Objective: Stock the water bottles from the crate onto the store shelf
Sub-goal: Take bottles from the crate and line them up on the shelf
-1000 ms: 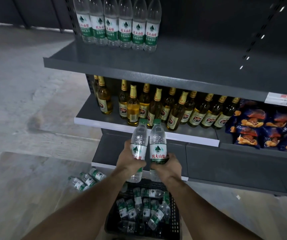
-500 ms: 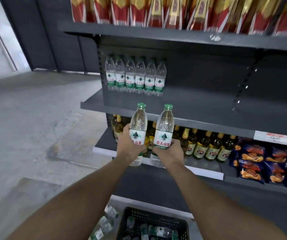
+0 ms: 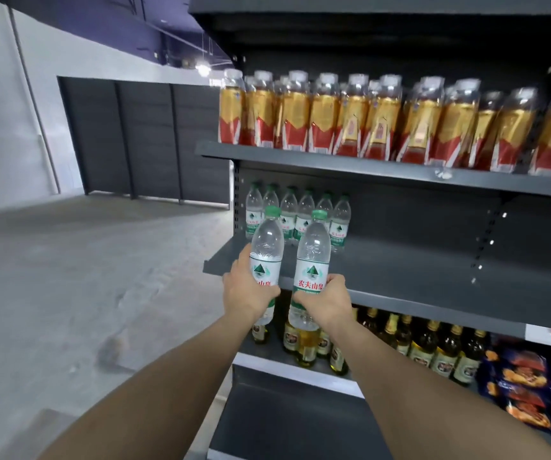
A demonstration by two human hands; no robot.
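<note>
My left hand [image 3: 246, 292] grips a clear water bottle [image 3: 266, 247] with a green cap, held upright. My right hand [image 3: 329, 302] grips a second water bottle [image 3: 313, 257] of the same kind, upright beside the first. Both bottles hang in front of the front left edge of the grey middle shelf [image 3: 417, 283]. A row of several water bottles [image 3: 300, 217] stands at the back left of that shelf. The crate is out of view.
Red and gold bottles [image 3: 383, 121] fill the shelf above. Amber bottles [image 3: 427, 346] and blue snack bags [image 3: 530, 390] sit on the shelf below. The middle shelf is bare to the right of the water row. Grey concrete floor [image 3: 85, 277] lies to the left.
Both hands have risen with their bottles from over the crate up to the middle shelf's level. My view has tilted up, so the crate and the floor bottles have dropped out of sight.
</note>
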